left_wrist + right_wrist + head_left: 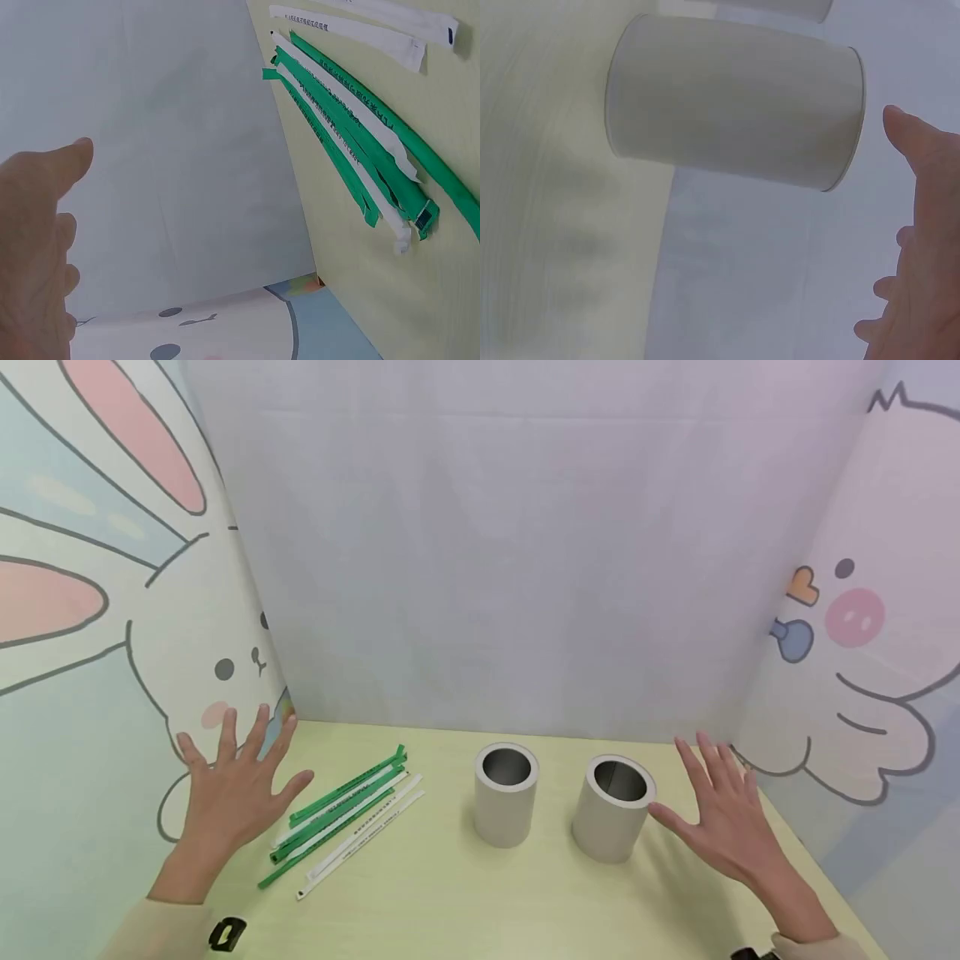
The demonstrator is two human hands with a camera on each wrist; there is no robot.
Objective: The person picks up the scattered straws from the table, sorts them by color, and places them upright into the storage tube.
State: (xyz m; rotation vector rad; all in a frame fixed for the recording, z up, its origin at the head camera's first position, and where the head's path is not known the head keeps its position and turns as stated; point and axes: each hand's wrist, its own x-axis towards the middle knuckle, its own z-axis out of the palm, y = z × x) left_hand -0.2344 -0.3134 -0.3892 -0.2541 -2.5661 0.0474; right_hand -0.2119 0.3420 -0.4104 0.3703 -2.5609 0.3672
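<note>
My left hand point(236, 793) is spread above the table's left side, holding nothing. Just right of it lies a loose bundle of long thin paper-wrapped sticks or straws, some in green wrappers point(337, 814) and some in white wrappers point(367, 835); what is inside is hidden. In the left wrist view the green wrappers point(352, 127) carry dark print. My right hand point(727, 827), fingers straight and apart, hovers beside the right white cylindrical cup point(735, 101), its thumb near the rim. A second white cup point(504, 814) stands upright to the left. Both cups have open tops and dark insides.
The pale yellow table point(450, 902) ends at a plain grey-white curtain point(510, 568) behind. Cartoon-printed panels stand on both sides, with a rabbit point(187, 635) on the left and a white figure point(862, 693) on the right.
</note>
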